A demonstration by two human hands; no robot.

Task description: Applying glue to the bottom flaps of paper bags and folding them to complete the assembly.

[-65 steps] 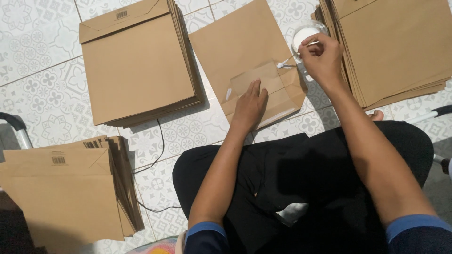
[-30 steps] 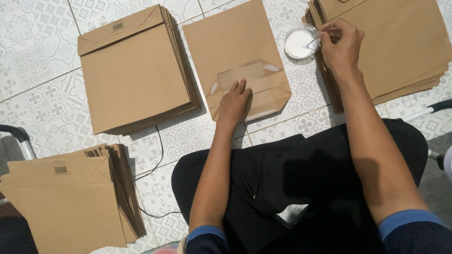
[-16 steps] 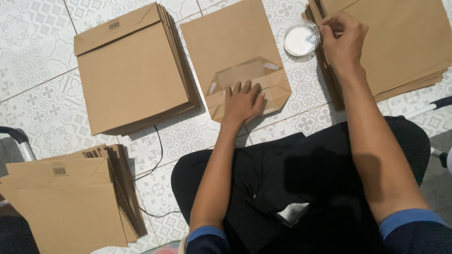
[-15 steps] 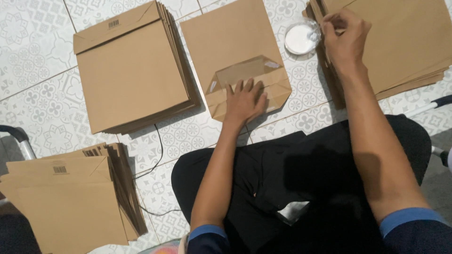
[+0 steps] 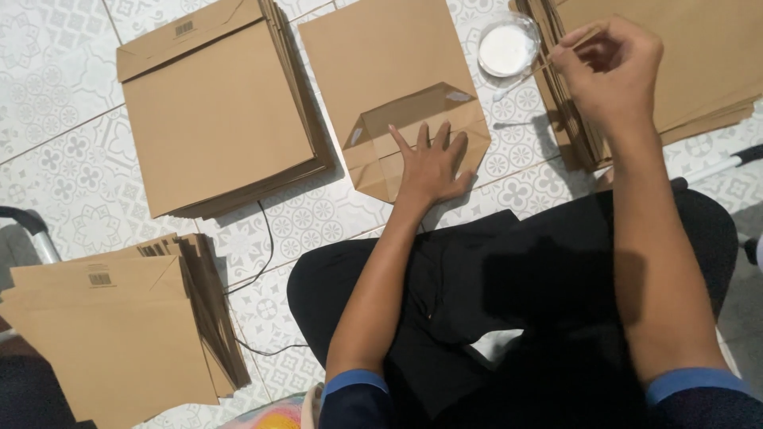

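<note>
At the upper middle of the frame, the left hand (image 5: 433, 163) is pressing spread fingers on the light, easily creased bag (image 5: 389, 75), best held flat by its folds, while the right hand (image 5: 612, 67) is pinching a thin swab (image 5: 520, 75) beside the dish (image 5: 507, 48).

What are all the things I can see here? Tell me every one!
Paper bag: one, brown, flat on the floor in the middle, bottom flaps folded open.
Bag stacks: three, brown; top left, bottom left, top right.
Dish: one, clear, white paste inside, beside the top right stack.
Stick: one, thin, white-tipped.
Cable: one, black, on the patterned tiles.
Left hand: pressing flat on the bag's flaps.
Right hand: pinching the stick.
</note>
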